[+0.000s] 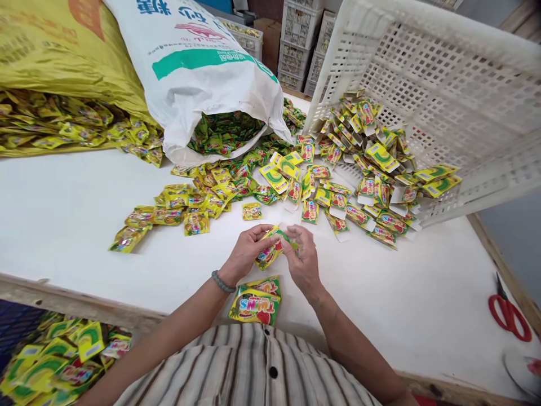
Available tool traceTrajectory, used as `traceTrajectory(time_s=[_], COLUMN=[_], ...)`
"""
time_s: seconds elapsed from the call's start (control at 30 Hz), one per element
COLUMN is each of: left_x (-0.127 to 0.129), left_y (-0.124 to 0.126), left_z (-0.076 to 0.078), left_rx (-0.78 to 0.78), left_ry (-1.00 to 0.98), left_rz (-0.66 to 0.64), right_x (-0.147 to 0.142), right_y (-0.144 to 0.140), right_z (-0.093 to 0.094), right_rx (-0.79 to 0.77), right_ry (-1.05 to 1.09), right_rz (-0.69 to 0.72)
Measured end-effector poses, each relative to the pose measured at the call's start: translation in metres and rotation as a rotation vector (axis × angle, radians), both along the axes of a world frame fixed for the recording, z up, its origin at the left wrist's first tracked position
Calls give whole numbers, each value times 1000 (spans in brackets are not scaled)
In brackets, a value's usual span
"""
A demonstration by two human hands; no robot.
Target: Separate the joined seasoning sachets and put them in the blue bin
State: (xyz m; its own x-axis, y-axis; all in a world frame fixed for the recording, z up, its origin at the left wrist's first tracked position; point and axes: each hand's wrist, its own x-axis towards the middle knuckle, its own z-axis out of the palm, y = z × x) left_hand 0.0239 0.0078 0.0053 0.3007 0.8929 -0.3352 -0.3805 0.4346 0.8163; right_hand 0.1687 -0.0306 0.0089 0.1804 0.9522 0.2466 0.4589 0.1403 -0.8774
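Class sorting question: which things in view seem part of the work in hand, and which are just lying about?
Likely in use:
- TWINS pack, held between left hand and right hand
- yellow sachets, loose on the table
- small boxes, spilling from the tipped crate

Seemingly just lying about:
- red-handled scissors, at the table's right
- stacked crates, in the background
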Motion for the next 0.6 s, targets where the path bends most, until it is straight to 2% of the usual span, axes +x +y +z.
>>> traceTrajectory(time_s=[0.1, 0.17, 0.27, 0.33, 0.4, 0.47, 0.6], left_x=[-2, -3, -4, -3, -3, -3, -4], left_y=[2, 2, 0, -1, -2, -4, -5], left_z=[3, 4, 5, 5, 4, 4, 6], left_rx=[46, 79, 137, 168, 174, 181, 214], left_ry=[38, 30, 36, 71, 91, 95, 129], left_rz=[86, 111, 56, -7, -47, -62, -104], right_x=[5, 7, 4, 1, 0, 0, 7], right_y=[4, 7, 10, 10, 9, 8, 7], right_z=[-2, -6, -11, -11, -8, -6, -4], right_rx=[4, -112, -222, -181, -129, -129, -244], right_ry=[54, 191, 421, 500, 528, 532, 476], right_rz=[-93, -12, 123, 86, 19, 18, 165])
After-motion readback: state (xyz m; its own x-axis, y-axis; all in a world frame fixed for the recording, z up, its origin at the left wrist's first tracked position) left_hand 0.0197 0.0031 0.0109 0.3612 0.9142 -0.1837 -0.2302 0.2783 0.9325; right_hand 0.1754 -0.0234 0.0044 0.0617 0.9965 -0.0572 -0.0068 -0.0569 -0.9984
